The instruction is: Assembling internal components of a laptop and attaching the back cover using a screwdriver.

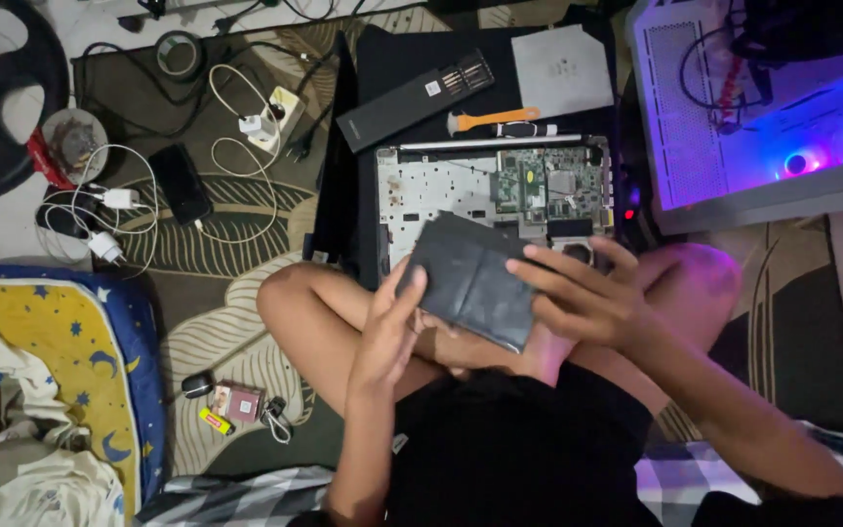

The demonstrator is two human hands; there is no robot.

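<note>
A flat dark battery pack (470, 281) is held above the crossed legs, pinched at its left edge by the left hand (389, 332) and at its right edge by the right hand (578, 298), near an opened laptop chassis (495, 190) apparently stripped to its circuit board, with an orange pry tool (490, 119) beyond it.
</note>
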